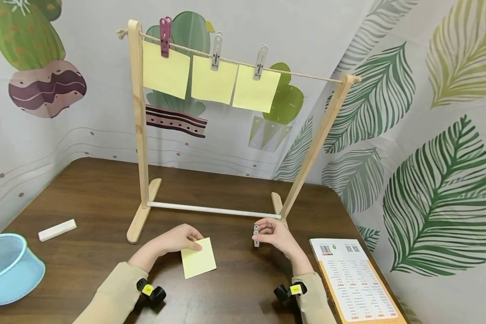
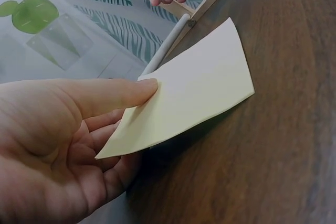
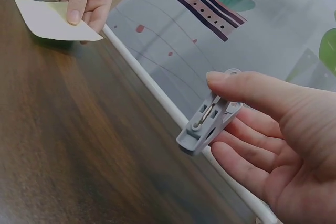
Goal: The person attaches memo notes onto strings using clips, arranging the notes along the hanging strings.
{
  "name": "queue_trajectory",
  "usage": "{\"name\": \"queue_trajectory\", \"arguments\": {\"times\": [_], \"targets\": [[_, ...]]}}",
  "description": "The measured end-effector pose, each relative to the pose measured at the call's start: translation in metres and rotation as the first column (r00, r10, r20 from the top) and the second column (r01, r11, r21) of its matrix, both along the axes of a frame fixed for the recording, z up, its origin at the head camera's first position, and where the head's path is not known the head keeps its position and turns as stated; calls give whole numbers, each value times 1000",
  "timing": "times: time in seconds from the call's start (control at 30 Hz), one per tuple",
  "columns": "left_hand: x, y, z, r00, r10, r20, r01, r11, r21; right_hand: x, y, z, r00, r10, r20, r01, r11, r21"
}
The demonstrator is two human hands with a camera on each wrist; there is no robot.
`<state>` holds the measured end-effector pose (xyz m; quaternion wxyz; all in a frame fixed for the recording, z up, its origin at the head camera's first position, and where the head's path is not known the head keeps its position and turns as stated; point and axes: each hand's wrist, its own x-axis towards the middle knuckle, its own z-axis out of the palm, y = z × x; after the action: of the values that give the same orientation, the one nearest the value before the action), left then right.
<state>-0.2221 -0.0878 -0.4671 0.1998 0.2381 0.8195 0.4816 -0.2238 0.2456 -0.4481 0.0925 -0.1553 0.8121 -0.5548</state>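
Note:
My left hand (image 1: 181, 239) pinches a yellow sticky note (image 1: 199, 258) by its upper left corner, thumb on top and fingers beneath. In the left wrist view the note (image 2: 194, 77) slants above the dark tabletop. To the right, my right hand (image 1: 277, 235) holds a grey clothespin (image 1: 256, 236) between thumb and fingers. The right wrist view shows this clothespin (image 3: 206, 121) with its metal spring. Beyond both hands stands a wooden frame (image 1: 140, 117) with a rope (image 1: 308, 75). From it hang three yellow notes (image 1: 216, 83), pinned by a purple clothespin (image 1: 165, 38) and two grey clothespins (image 1: 261, 60).
At the left edge is a blue mesh basket (image 1: 32, 270), with a white bar (image 1: 57, 230) lying behind it. A printed booklet (image 1: 354, 279) lies at the right table edge. The frame's white crossbar (image 1: 214, 209) runs low behind my hands, between its wooden feet (image 1: 137, 225).

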Motion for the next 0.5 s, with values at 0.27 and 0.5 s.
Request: {"name": "queue_trajectory", "arguments": {"times": [0.27,0.5], "targets": [[1,0,-1,1000,-2,12,2,1000,19,0,-2,-3,1000,21,-18,-21,1000,-10],[0,-1,0,1000,-2,15,2,1000,24,-1,-3,-3,1000,21,-14,-21,1000,-5]]}}
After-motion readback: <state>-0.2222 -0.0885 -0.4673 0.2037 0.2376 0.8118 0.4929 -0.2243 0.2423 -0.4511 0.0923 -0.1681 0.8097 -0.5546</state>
